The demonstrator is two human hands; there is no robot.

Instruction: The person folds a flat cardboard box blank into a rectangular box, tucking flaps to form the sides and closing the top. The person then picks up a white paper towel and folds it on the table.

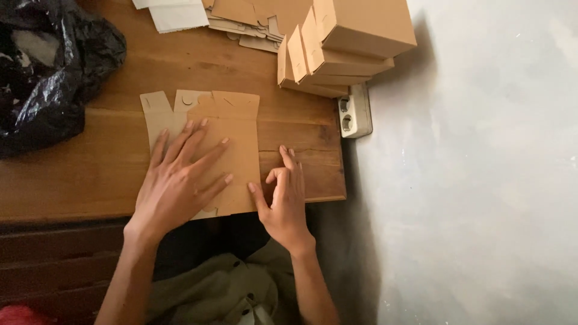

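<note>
Flat brown carton blank point(208, 150) on wooden table point(90, 174), near front edge, long axis running away from body, tabbed flaps at far end, near end just overhanging table edge. Left hand point(174, 180) spread palm-down across middle of blank, fingers splayed toward far right, pressing; nothing clasped. Right hand point(284, 195) off right long edge of blank, thumb tip touching that edge near its near corner, fingers loosely curled and resting on bare wood; nothing grasped. Blank thus directly under left hand, and to left of right hand. Left hand nearer to blank's centre; right hand nearer to free right edge.

Well apart, at far right corner of table: stack of folded brown boxes point(337, 48); more flat blanks point(253, 21) behind it; white paper point(174, 13) at top edge. White socket strip point(354, 111) against table's right edge. Black plastic bag point(45, 66) at far left. Grey floor point(481, 180) to right.
</note>
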